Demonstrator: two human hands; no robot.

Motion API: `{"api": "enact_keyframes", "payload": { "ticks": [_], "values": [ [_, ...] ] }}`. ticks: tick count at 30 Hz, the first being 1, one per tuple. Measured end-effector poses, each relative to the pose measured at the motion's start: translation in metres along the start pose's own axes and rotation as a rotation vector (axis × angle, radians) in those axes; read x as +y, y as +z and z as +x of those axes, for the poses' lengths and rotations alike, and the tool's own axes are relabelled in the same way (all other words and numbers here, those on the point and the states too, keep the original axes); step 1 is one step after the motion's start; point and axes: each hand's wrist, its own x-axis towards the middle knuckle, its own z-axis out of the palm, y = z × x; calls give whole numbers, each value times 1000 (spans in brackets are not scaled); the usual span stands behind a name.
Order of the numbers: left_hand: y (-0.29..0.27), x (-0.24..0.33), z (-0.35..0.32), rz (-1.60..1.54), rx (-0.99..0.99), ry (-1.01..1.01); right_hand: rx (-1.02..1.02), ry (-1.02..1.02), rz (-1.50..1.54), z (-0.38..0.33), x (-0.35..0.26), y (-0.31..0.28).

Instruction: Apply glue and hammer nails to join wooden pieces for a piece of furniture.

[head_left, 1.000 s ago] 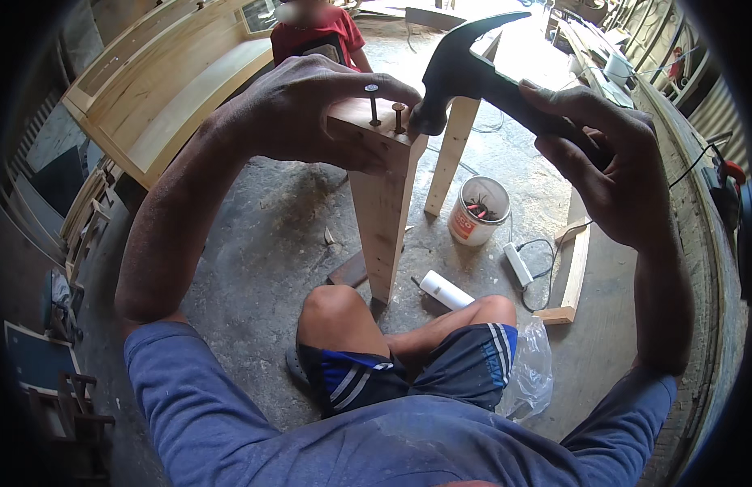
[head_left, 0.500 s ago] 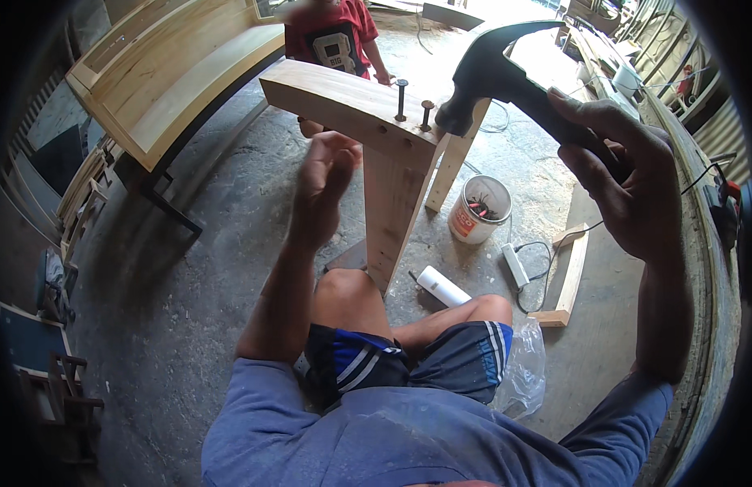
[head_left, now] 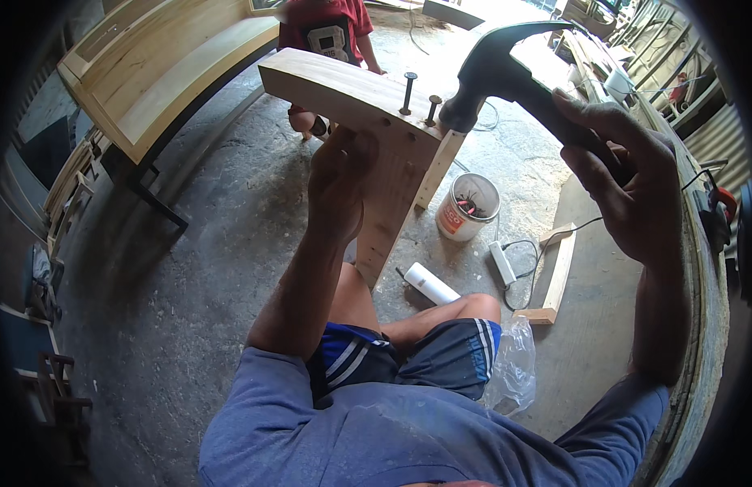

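In my right hand [head_left: 628, 174] is a claw hammer [head_left: 518, 75], held by its dark handle. Its striking face hangs just right of two nails, a taller nail [head_left: 408, 93] and a shorter nail [head_left: 433, 110]. Both stand partly sunk in the top piece of a wooden frame [head_left: 327, 89], near its right end. My left hand [head_left: 337, 183] is closed on the frame's upright [head_left: 396, 187], just under the top piece; some of its fingers are hidden. The upright's lower end is beside my knee.
A white bucket [head_left: 451, 217] holding nails and red-handled items stands beyond my knees. Near it lie a white cylinder [head_left: 431, 284], a power strip [head_left: 501, 264], an L-shaped wooden piece [head_left: 561, 272] and a plastic bag [head_left: 518, 373]. A person [head_left: 362, 32] is behind the frame; a wooden cabinet [head_left: 177, 73] stands left.
My left hand has moved up and right, from beside the upright onto it. The hammer has barely moved beside the nails. The person behind the frame has shifted slightly.
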Motion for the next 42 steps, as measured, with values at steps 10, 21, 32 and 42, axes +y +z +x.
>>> {"api": "enact_keyframes", "payload": {
  "ticks": [10, 21, 32, 42],
  "values": [
    [1, 0, 0, 6, 31, -24, 217, 148, -91, 27, -7, -17],
    [3, 2, 0, 4, 25, -16, 291, 35, -149, 52, -28, -15],
    [8, 1, -2, 6, 17, 15, 21, 130, -178, 45, -7, -18],
    [-5, -8, -5, 112, 64, 57, -118, 8, -30, 6, 24, -3]
  ]
}}
